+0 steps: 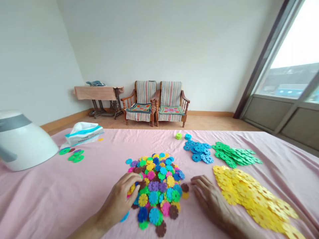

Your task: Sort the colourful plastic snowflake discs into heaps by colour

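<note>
Left of the mixed pile of plastic snowflake discs (pixel 157 189), a few green discs (pixel 74 156) lie apart. My left hand (pixel 119 199) curls against the pile's edge, fingers bent; I can't tell whether it grips a disc. My right hand (pixel 209 199) rests open and empty just beside the pile, before the yellow discs (pixel 249 199).

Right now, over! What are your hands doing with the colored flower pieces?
Left hand: fingers curled on the mixed plastic flower discs. Right hand: open on the pink cloth beside the pile. Yellow discs close on its right.
</note>
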A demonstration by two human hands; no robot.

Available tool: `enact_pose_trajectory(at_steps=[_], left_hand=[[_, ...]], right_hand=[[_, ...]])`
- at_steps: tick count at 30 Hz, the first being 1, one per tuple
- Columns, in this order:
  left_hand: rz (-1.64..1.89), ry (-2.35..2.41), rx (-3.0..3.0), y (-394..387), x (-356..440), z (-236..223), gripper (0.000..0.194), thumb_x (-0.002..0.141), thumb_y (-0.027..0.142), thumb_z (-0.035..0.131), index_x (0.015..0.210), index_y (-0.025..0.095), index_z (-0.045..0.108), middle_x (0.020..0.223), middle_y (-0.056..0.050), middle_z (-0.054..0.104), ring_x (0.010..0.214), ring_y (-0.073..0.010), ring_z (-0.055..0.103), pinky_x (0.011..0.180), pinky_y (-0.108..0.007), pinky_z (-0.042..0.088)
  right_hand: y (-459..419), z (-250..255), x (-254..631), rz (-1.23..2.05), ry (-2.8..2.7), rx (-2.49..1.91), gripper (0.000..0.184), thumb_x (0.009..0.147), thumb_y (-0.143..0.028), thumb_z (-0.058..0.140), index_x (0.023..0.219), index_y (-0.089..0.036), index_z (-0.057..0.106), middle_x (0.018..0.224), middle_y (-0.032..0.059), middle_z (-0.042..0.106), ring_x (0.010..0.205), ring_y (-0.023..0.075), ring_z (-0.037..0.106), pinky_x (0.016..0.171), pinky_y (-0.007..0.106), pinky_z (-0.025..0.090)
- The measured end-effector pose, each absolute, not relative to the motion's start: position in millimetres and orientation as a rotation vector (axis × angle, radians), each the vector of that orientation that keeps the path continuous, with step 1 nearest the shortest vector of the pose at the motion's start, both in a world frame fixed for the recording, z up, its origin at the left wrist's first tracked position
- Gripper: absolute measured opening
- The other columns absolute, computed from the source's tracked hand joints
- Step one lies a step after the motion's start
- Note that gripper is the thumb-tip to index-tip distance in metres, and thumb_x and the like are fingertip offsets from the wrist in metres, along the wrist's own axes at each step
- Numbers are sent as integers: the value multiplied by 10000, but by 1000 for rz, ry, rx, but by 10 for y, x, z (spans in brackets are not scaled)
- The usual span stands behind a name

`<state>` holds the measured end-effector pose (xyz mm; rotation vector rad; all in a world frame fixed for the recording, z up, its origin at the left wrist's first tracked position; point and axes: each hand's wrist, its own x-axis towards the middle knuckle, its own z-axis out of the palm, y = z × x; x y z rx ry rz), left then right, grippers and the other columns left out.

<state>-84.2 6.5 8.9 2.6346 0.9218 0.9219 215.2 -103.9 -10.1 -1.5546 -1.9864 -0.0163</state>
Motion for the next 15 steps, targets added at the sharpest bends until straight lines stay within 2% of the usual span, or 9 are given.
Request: enact_pose_trajectory(at_steps=[6,11,13,15], left_hand=[[1114,959,2731,205,-927,-203,208,849,259,484,1027,188,564,999,-59,626,953,-195,596,816,-282,512],[1135,967,2739,241,-928,-242,208,843,314,480,979,196,585,970,-52,644,924,-190,613,806,-262,510],[1134,976,2730,254,-935,-258,209,838,324,483,965,200,593,963,-50,646,920,-189,615,808,-260,506],[1120,983,2721,265,-944,-278,205,836,318,488,967,203,594,970,-49,642,929,-190,609,820,-268,498]], right_hand=[[-1134,-23,2705,-369,-1592,-1674,220,903,-267,386,910,-165,580,931,78,619,880,175,578,776,301,446],[-1417,-134,3749,-653,-859,-2022,364,874,-415,352,940,-161,605,916,102,649,759,213,591,668,316,408],[-1554,-248,4145,-623,-629,-2157,412,860,-434,321,916,-161,624,897,119,660,732,230,588,636,327,391],[-1686,-362,4449,-511,-518,-2241,463,853,-449,279,851,-156,639,779,122,670,684,238,588,583,324,380]])
